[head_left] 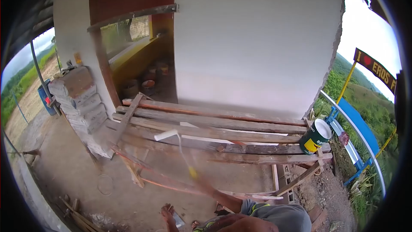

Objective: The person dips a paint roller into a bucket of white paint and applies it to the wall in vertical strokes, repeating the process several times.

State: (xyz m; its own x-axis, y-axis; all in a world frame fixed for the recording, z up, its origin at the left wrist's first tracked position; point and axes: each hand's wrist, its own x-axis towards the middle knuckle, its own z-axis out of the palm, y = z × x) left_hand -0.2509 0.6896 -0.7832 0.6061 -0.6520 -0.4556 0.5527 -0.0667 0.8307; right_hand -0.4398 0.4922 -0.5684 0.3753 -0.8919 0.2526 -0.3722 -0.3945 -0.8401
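Observation:
My right hand [204,184], blurred by motion, grips the yellow handle of a paint roller [166,135]. The roller's white sleeve shows over the wooden planks [240,135], with its bent wire frame running down to the handle. Low in the view, my left hand [167,211] has its fingers apart, beside a flat pale piece [178,220] near the floor. A dark green paint bucket [315,136] with a yellow label and white inside stands at the right end of the planks. Behind them rises a white wall [257,47].
Stacked grey bags [81,103] stand left of a doorway, with buckets [148,84] inside the room. Loose wood [77,215] lies on the concrete floor [64,159]. At the right are a white rail [360,133], hollow blocks [286,184] and a sign [375,71].

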